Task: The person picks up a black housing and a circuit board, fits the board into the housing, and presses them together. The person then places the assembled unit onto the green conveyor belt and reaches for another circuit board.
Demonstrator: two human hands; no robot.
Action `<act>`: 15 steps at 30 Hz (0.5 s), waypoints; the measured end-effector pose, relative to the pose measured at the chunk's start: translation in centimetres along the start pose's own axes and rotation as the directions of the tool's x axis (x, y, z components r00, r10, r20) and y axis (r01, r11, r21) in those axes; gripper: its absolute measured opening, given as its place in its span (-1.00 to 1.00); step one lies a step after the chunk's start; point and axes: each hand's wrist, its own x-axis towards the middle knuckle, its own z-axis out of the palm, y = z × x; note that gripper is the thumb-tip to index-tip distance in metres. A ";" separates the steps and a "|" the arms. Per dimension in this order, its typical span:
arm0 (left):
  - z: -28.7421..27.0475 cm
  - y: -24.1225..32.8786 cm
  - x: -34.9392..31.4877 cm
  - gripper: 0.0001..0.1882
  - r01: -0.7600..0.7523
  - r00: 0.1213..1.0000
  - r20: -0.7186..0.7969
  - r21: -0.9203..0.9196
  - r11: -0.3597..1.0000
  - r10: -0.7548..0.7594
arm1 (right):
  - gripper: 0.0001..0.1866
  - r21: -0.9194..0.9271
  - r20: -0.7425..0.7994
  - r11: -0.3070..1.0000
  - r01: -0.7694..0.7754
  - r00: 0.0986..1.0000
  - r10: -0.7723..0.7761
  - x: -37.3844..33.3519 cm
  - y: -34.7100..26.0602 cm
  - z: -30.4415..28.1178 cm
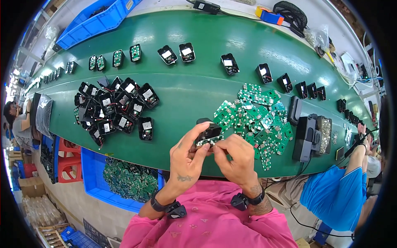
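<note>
In front of my chest, my left hand [185, 160] grips a small black plastic housing [211, 131], fingers behind it and thumb at its near side. A green circuit board [204, 141] with small parts on it shows along the housing's near edge. My right hand [237, 159] is closed in a pinch at the right end of that board; its fingertips hide exactly what lies between them. Just beyond the right hand spreads a heap of loose green circuit boards [258, 118]. To the left lies a pile of black housings [120, 105], several with white or silver pieces inside.
Across the green bench [186, 89] runs a row of spaced housings [229, 64]. Blue bins stand at the back left [89, 31] and below the front edge [89, 182]. A black speaker-like device [305, 138] stands right, near a tray of small parts [324, 134]. A blue-clothed co-worker [335, 198] sits right.
</note>
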 end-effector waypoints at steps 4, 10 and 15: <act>-0.4 0.5 0.2 -0.50 0.042 0.994 0.097 0.013 0.999 -0.044 | -0.90 0.019 0.075 1.000 0.007 0.997 -0.009 0.4 0.4 -0.8; -0.2 1.0 0.0 -0.48 0.120 0.991 0.065 -0.067 0.991 -0.116 | -0.89 0.038 0.139 0.999 0.025 0.990 -0.030 1.0 0.2 -1.1; -0.1 0.5 0.0 -0.48 0.092 0.995 0.038 -0.022 0.996 -0.091 | -0.89 0.032 0.165 0.999 0.026 0.986 -0.031 1.2 0.5 -1.1</act>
